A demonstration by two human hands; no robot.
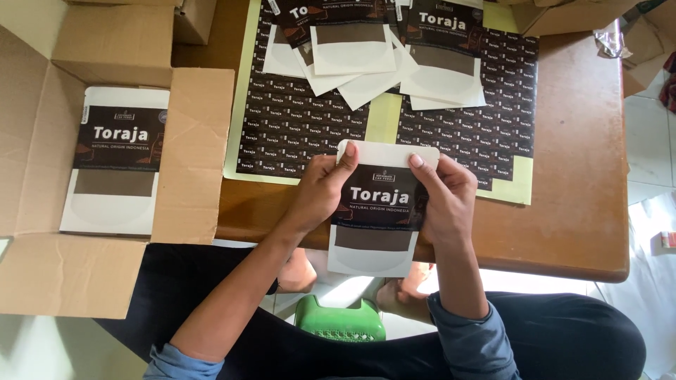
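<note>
Both hands, left [318, 191] and right [445, 193], have fingers pinching the pouch [377, 211] by its sides over the worktop [577, 176] edge, thumbs flat on top, probably smoothing the label.

A low wooden table [570, 211] with rounded corners fills the middle of the view, its brown top glossy and catching soft daylight. Pale floor tiles [648, 134] show to the right of it, bright and washed out near the lower right corner. An open cardboard box [42, 274] stands at the left, its flaps spread wide, one flap lying over the table's left edge. More cardboard boxes [563, 14] sit along the far edge. A green plastic stool [340, 325] shows below the table's near edge.
</note>
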